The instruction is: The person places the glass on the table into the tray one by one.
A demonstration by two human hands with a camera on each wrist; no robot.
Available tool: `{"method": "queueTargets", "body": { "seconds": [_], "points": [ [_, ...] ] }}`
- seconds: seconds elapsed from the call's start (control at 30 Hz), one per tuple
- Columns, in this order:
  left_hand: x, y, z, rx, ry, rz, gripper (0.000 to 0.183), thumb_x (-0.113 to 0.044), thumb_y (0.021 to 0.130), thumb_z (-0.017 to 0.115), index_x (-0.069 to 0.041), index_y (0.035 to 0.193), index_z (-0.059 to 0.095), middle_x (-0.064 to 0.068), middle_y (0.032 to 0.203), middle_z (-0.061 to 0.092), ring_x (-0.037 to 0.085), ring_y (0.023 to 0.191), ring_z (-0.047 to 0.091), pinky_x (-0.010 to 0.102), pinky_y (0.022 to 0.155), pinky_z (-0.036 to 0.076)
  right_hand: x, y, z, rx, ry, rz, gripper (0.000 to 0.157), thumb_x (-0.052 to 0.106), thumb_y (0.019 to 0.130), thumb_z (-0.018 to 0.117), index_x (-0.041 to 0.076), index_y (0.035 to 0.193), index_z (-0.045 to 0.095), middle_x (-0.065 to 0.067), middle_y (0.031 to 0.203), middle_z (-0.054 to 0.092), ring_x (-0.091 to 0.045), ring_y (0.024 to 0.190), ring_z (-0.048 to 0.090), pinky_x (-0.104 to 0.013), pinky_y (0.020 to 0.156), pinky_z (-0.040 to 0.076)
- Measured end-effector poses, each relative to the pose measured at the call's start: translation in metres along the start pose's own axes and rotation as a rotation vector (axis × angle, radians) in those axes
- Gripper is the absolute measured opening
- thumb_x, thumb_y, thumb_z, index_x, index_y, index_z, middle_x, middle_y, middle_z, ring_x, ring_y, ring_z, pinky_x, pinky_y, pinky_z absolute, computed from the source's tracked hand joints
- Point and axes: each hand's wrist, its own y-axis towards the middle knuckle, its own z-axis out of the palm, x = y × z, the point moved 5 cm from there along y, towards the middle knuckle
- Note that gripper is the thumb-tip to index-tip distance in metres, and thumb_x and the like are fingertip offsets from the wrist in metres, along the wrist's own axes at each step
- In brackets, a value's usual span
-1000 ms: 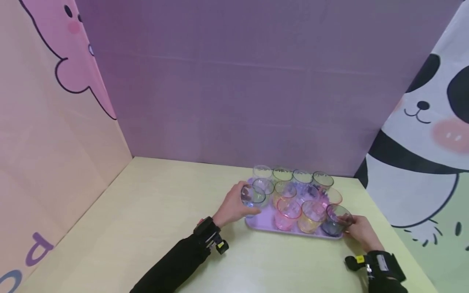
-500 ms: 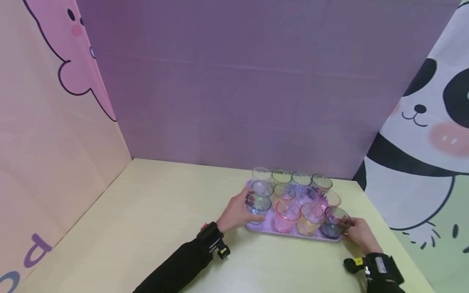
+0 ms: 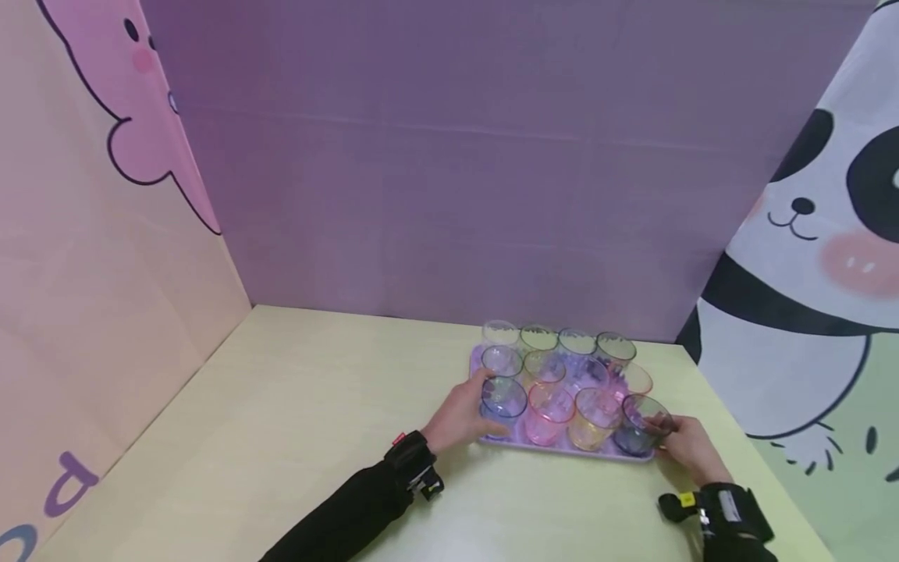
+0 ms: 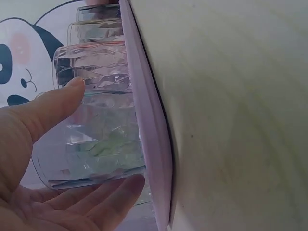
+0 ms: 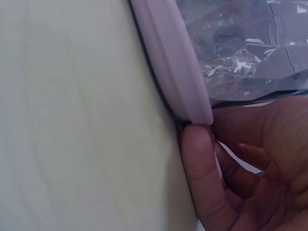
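A lilac tray (image 3: 569, 450) lies on the table, bearing rows of clear tinted glasses. My left hand (image 3: 458, 415) holds a bluish glass (image 3: 503, 402) at the tray's front left corner. The left wrist view shows the thumb on one side of this glass (image 4: 103, 139) and the fingers on the other; its base is at the tray. At the front right corner, my right hand (image 3: 697, 451) pinches the tray's rim (image 5: 178, 62) between thumb and finger. Beside that hand stands a dark grey glass (image 3: 637, 437). A pink glass (image 3: 548, 417) and a yellowish glass (image 3: 593, 425) fill the front row between.
Behind the front row stand further glasses, among them a green-rimmed one (image 3: 539, 338) near the purple back wall (image 3: 421, 195). The pale table (image 3: 281, 406) stretches left of the tray. A panda-printed panel (image 3: 794, 351) borders the right side.
My left hand has moved right and slightly down with the bluish glass, bringing it into line with the front row. The right hand stays at the tray's corner.
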Motion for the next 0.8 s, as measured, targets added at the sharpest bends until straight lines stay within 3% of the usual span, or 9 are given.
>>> {"method": "queueTargets", "body": {
  "seconds": [0.23, 0.5, 0.63, 0.8],
  "points": [
    [0.002, -0.001, 0.001, 0.013, -0.021, -0.017, 0.088, -0.028, 0.063, 0.082, -0.009, 0.133, 0.032, 0.014, 0.120, 0.055, 0.022, 0.107, 0.054, 0.033, 0.086, 0.047, 0.001, 0.002, -0.001, 0.002, 0.005, 0.005, 0.043, -0.014, 0.074, 0.043, -0.016, 0.117, 0.048, -0.032, 0.118, 0.051, -0.038, 0.098, 0.054, -0.029, 0.064, 0.053],
    [0.002, -0.002, 0.003, 0.036, -0.032, -0.018, 0.089, -0.030, 0.062, 0.082, -0.010, 0.132, 0.031, 0.014, 0.121, 0.053, 0.021, 0.109, 0.053, 0.033, 0.087, 0.047, -0.003, 0.000, 0.000, -0.002, 0.022, 0.028, 0.041, -0.014, 0.076, 0.042, -0.015, 0.117, 0.050, -0.033, 0.119, 0.049, -0.032, 0.093, 0.057, -0.030, 0.065, 0.053],
    [-0.001, -0.001, -0.005, 0.040, -0.004, 0.024, 0.095, -0.035, 0.061, 0.082, -0.012, 0.134, 0.026, 0.012, 0.124, 0.051, 0.020, 0.109, 0.051, 0.033, 0.089, 0.046, -0.005, 0.001, -0.002, 0.016, 0.036, 0.023, 0.043, -0.014, 0.075, 0.044, -0.016, 0.118, 0.047, -0.034, 0.120, 0.049, -0.036, 0.096, 0.056, -0.031, 0.066, 0.053],
    [0.001, 0.001, -0.022, 0.031, 0.011, 0.039, 0.105, -0.049, 0.060, 0.079, -0.015, 0.141, 0.021, 0.011, 0.131, 0.045, 0.021, 0.114, 0.048, 0.037, 0.087, 0.046, -0.006, 0.000, -0.012, 0.021, 0.093, 0.045, 0.044, -0.008, 0.078, 0.049, -0.017, 0.121, 0.045, -0.033, 0.116, 0.051, -0.024, 0.087, 0.060, -0.032, 0.067, 0.054]
  ]
}}
